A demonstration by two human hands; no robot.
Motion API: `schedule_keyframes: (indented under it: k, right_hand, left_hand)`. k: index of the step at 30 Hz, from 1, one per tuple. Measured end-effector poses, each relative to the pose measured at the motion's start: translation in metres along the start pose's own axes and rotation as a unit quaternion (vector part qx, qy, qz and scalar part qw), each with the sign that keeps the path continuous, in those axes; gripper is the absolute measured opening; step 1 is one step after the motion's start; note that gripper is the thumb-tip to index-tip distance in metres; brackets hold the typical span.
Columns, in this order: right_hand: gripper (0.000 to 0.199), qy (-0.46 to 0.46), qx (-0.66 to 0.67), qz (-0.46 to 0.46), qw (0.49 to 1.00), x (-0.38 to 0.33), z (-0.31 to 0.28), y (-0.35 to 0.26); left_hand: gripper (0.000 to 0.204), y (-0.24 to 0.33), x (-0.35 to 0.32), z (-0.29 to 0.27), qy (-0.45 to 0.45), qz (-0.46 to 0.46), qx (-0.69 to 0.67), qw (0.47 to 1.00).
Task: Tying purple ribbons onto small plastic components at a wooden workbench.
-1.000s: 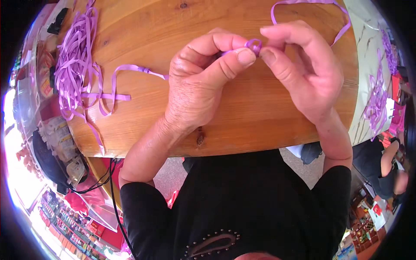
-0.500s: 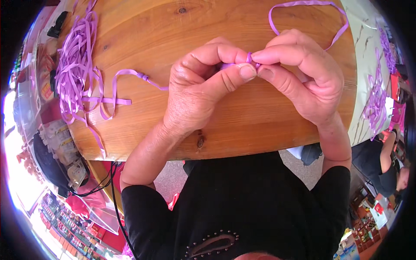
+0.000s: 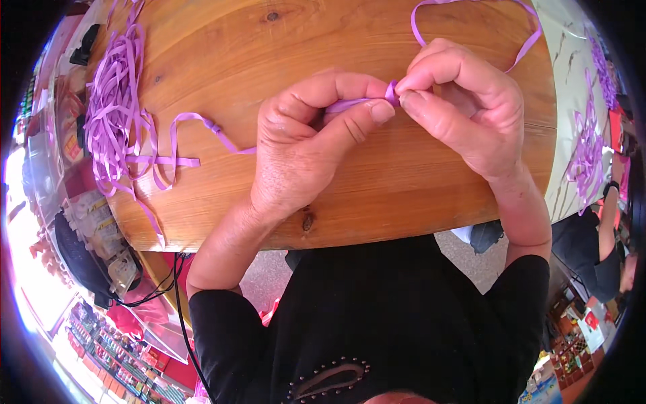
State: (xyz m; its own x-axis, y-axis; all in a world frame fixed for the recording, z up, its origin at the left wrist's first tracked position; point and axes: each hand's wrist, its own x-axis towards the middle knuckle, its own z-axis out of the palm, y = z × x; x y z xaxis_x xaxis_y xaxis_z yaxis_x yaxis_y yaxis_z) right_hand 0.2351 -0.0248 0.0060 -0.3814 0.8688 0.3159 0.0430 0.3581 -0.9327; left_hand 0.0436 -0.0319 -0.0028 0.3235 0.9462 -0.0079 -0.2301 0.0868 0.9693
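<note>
Over the wooden table (image 3: 377, 195), my left hand (image 3: 303, 135) pinches a purple ribbon (image 3: 346, 105) between thumb and forefinger. A small loop or knot of the ribbon sticks up just past those fingertips. My right hand (image 3: 471, 108) is closed in a pinch right beside that knot, its thumb and forefinger touching the ribbon there. From behind my left hand the ribbon runs left across the table, with another knot in it. On the far right, a curved length of purple ribbon (image 3: 530, 47) lies beyond my right hand.
A heap of purple ribbon (image 3: 114, 108) lies on the table's left side. More purple ribbon (image 3: 584, 158) rests on a white marbled surface (image 3: 562, 87) to the right. Black cables (image 3: 176, 289) hang at the lower left. Another person (image 3: 599, 249) is at the right edge.
My right fingertips have shifted slightly up and away from my left ones, so more of the knot shows. The person at the right has moved an arm.
</note>
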Motion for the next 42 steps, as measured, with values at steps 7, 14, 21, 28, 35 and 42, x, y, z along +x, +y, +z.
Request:
schedule_keyframes:
  k: [7, 14, 21, 28, 35, 42]
  right_hand:
    - [0.014, 0.02, 0.026, 0.062, 0.998, 0.002, -0.003, -0.003]
    - [0.032, 0.013, -0.171, -0.07, 0.983, 0.01, -0.005, -0.011]
    - [0.04, -0.018, -0.367, -0.232, 0.901, 0.007, -0.001, -0.005]
    - [0.026, -0.011, -0.421, -0.229, 0.877, 0.011, -0.007, -0.01]
    - [0.027, -0.028, -0.395, -0.176, 0.901, 0.016, -0.002, -0.015]
    - [0.043, -0.034, -0.338, -0.121, 0.933, 0.011, -0.014, -0.002]
  left_hand:
    - [0.01, 0.003, -0.002, -0.002, 0.044, -0.036, 0.04, 0.998]
    - [0.009, 0.007, -0.004, -0.003, 0.064, -0.044, -0.016, 0.997]
    - [0.007, 0.008, -0.006, -0.002, 0.037, -0.086, -0.014, 0.996]
    - [0.005, 0.007, 0.001, -0.011, 0.052, 0.009, 0.127, 0.99]
    - [0.005, 0.01, 0.0, -0.018, 0.05, 0.031, 0.171, 0.983]
    - [0.005, 0.014, -0.001, -0.014, 0.072, -0.029, 0.068, 0.995]
